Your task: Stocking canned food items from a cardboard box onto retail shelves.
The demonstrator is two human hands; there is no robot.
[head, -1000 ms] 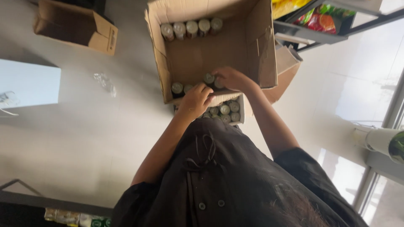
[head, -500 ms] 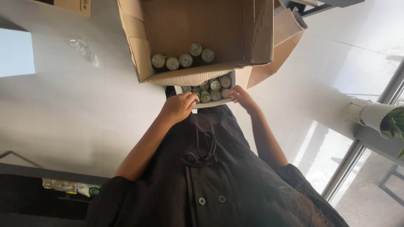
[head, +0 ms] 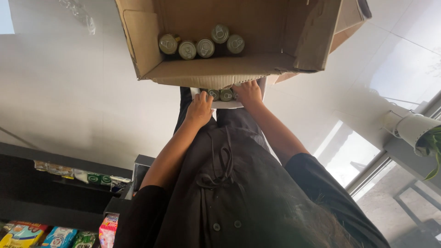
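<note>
The left hand (head: 200, 110) and the right hand (head: 248, 92) both reach down to a small white tray of metal cans (head: 220, 95) that sits on the pale tiled floor (head: 64, 82), just near of a large open brown cardboard box (head: 220, 73). The left hand's grip is curled around the tray's left edge, fingers bent over it; the right hand's grip is clenched on the tray's right side, with its fingertips hidden under the box's near flap. Only a few can tops show in the tray, as the flap covers the rest. Inside the box, against its near wall, stand four silver-topped cans (head: 202, 43) in a loose row, touching one another. A clear plastic wrapper (head: 80, 14) lies on the floor far to the left. At the near left, dark shelves (head: 55, 183) carry colourful snack packets (head: 41, 234). At the right, a white pot with a green plant (head: 420, 133) stands by the window.
</note>
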